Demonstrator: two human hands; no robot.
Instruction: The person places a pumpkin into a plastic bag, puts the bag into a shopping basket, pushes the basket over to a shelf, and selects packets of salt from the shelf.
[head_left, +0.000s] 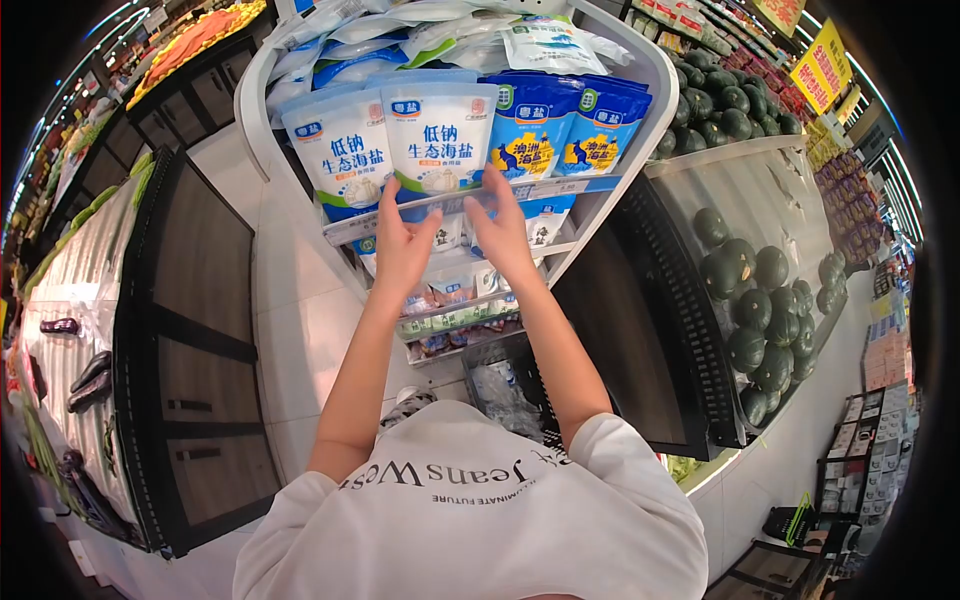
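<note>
Bags of sea salt stand upright in a row on the top shelf of a white display rack. My left hand [405,240] is at the shelf's front edge, fingers apart, its fingertips by the lower part of a white and light-blue salt bag [440,140]. My right hand [500,228] is also open at that edge, thumb and fingers spread, near a dark-blue salt bag [525,125]. Another white salt bag [340,145] and a second dark-blue bag [603,125] flank these. Whether my fingertips touch the bags or only the edge strip, I cannot tell.
Lower rack shelves [465,318] hold more packets. To the right, a black stand [700,330] carries dark green melons or squashes [750,345]. On the left, a cabinet [200,330] bears eggplants [90,385]. Beneath the rack sits a dark basket [490,350] with plastic-wrapped contents.
</note>
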